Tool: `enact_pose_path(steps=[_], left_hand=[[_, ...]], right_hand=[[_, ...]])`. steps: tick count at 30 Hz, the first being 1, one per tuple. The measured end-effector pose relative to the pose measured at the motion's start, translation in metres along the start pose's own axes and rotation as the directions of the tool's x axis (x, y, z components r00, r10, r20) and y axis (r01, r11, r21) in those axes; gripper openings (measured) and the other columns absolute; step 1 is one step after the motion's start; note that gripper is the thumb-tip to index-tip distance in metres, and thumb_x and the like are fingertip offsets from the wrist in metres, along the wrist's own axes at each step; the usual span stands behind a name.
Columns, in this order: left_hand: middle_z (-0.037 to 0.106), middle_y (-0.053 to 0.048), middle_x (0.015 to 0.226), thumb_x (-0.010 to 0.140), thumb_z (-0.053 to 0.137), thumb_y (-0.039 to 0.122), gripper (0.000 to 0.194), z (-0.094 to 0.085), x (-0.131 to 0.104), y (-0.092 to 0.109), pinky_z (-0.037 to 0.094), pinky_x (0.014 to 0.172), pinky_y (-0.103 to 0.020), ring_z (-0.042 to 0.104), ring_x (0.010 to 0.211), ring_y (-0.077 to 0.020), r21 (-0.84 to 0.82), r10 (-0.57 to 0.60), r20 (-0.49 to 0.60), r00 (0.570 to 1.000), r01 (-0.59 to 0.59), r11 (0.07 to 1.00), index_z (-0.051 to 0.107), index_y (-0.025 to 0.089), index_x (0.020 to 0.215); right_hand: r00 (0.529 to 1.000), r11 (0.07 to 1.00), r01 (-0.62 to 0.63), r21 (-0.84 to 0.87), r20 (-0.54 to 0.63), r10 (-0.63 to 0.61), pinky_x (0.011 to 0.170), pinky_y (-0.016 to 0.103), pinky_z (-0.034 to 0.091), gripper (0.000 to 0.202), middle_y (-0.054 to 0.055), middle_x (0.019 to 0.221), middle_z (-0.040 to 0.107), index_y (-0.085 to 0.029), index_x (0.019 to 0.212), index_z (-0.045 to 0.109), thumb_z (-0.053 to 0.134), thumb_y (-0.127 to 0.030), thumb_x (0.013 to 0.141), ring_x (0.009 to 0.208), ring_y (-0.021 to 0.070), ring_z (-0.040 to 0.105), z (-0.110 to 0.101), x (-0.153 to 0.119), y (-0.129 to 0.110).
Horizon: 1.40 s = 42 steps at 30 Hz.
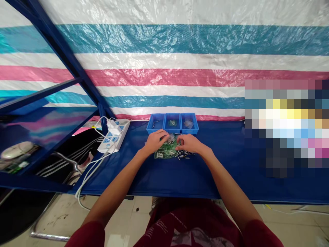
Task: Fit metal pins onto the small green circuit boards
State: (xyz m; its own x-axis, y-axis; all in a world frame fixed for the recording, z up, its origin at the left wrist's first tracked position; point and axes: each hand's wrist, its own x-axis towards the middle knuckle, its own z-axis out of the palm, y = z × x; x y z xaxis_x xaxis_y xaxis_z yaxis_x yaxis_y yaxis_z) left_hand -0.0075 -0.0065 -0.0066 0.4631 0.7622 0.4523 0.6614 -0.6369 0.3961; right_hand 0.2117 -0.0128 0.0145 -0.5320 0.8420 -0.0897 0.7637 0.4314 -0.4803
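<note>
A heap of small green packets [166, 151], perhaps clear bags with green print, lies on the blue table in front of me. Over its left side is my left hand [156, 141], its fingers bent and closed near a clear plastic piece; what they grip is too small to name. My right hand [190, 143] rests at the heap's right side with curled fingers, their tips among the packets, and whatever they hold is hidden. Thin silvery metal pins or rods [183, 155] lie loose beneath and beside the right hand.
Behind the heap stand three blue bins: the left bin [155, 123] holds a few thin metal pieces, the middle bin [172, 122] a green packet, the right bin [189, 123] clear plastic. A white power strip [114, 136] with trailing cables lies left, beside a blue metal frame [84, 80].
</note>
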Motion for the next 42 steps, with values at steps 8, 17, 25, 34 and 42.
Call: enact_pose_path(steps=[8, 17, 25, 34, 42], left_hand=[[0.07, -0.006, 0.093, 0.098, 0.043, 0.034, 0.032, 0.001, -0.001, -0.001, 0.046, 0.075, -0.025, 0.064, 0.079, -0.0161, 0.015, 0.018, 0.003, 1.0, -0.018, 1.0, 0.069, 0.017, 0.09], [0.069, -0.007, 0.093, 0.099, 0.041, 0.035, 0.034, 0.0, -0.001, 0.001, 0.046, 0.074, -0.025, 0.064, 0.078, -0.0159, 0.023, 0.041, 0.003, 0.999, -0.041, 0.999, 0.068, 0.017, 0.091], [0.069, -0.007, 0.09, 0.099, 0.04, 0.036, 0.036, 0.001, 0.0, 0.001, 0.046, 0.072, -0.025, 0.064, 0.077, -0.0157, 0.023, 0.065, 0.009, 0.998, -0.065, 0.998, 0.068, 0.016, 0.089], [0.068, -0.006, 0.087, 0.099, 0.041, 0.035, 0.034, 0.0, 0.0, 0.002, 0.045, 0.07, -0.025, 0.063, 0.075, -0.0154, 0.022, 0.082, 0.007, 0.997, -0.082, 0.996, 0.068, 0.016, 0.089], [0.069, -0.006, 0.088, 0.099, 0.04, 0.036, 0.035, 0.0, 0.0, 0.001, 0.045, 0.069, -0.025, 0.063, 0.075, -0.0154, 0.023, 0.067, 0.022, 0.997, -0.068, 0.997, 0.068, 0.017, 0.089]], right_hand=[[0.998, 0.985, -0.059, -0.163, -0.017, 0.057, 0.064, 0.024, 0.036, 0.013, 0.003, 0.089, 0.071, -0.022, 0.094, 0.065, 0.067, -0.03, 0.084, 0.085, 0.0196, 0.064, 0.013, 0.004, -0.001], [0.99, 0.942, -0.14, -0.305, -0.051, 0.131, 0.07, 0.029, 0.043, 0.029, 0.011, 0.098, 0.069, -0.019, 0.107, 0.058, 0.066, -0.035, 0.085, 0.095, 0.0276, 0.064, 0.001, 0.006, -0.003], [0.988, 0.937, -0.151, -0.316, -0.065, 0.137, 0.072, 0.031, 0.046, 0.02, 0.012, 0.1, 0.068, -0.018, 0.101, 0.061, 0.061, -0.031, 0.086, 0.097, 0.0286, 0.064, 0.002, 0.008, -0.006], [0.963, 0.901, -0.268, -0.341, -0.115, 0.243, 0.076, 0.034, 0.049, 0.031, 0.016, 0.105, 0.068, -0.015, 0.109, 0.061, 0.057, -0.037, 0.088, 0.1, 0.031, 0.065, 0.0, 0.003, -0.008], [0.969, 0.892, -0.246, -0.38, -0.114, 0.219, 0.076, 0.033, 0.048, 0.025, 0.017, 0.1, 0.068, -0.013, 0.1, 0.067, 0.046, -0.024, 0.091, 0.098, 0.0297, 0.065, 0.005, 0.005, -0.01]])
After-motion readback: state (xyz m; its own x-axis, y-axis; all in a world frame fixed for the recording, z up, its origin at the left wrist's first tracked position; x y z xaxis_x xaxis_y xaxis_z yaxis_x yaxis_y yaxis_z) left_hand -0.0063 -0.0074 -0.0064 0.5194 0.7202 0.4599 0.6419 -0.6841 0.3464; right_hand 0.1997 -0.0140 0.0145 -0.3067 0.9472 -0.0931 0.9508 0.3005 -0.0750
